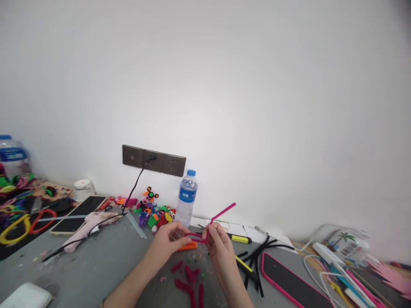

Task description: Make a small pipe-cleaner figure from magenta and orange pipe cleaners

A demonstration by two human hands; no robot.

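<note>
A thin magenta pipe cleaner is bent into a narrow loop, with one straight end rising up to the right. My left hand pinches the loop's left end between thumb and fingers. At the bend, my right hand has its fingers closed on the same pipe cleaner. Just beyond the left fingertips lies an orange piece, partly covered. Several short magenta pipe cleaner pieces rest on the grey mat between my forearms.
A water bottle and small colourful pipe cleaner figures stand near the wall. Leftward lie a pink glue gun with a cord, a phone and orange scissors. Rightward are black pipe cleaners, a yellow-black cutter and a pink-cased phone.
</note>
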